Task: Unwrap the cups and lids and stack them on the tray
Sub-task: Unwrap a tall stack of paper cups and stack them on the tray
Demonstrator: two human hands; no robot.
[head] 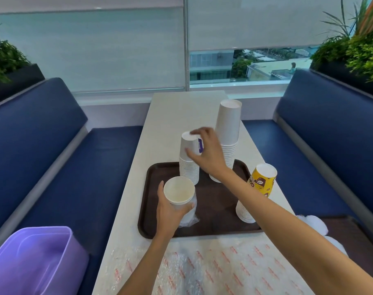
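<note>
Three stacks of paper cups stood upside down on the brown tray [215,206], which lay on the white table [181,107] between two blue benches [75,167]. The short white stack [188,170] was at the left part of the tray, the tall white stack [228,128] stood just behind it to the right, and the yellow-topped stack [260,185] leaned at the right edge of the tray (its lower cups were white).

The right hand [209,154] reached over the tray and grasped the top cup [188,143] of the short white stack, a white cup with a small purple label, with the thumb on the near side and the fingers curled over its bottom. Whether this cup sat fully on the stack could not be told.

The left hand [168,211] was closed around another white cup [178,190], held above the near left part of the tray with its open mouth turned toward the camera. A clear plastic wrapper [190,218] hung around the lower part of this cup and below the fingers.

Closer to the person, a sheet of bubble wrap [213,269] with red print covered the table. A purple bin [36,258] stood on the left bench.
</note>
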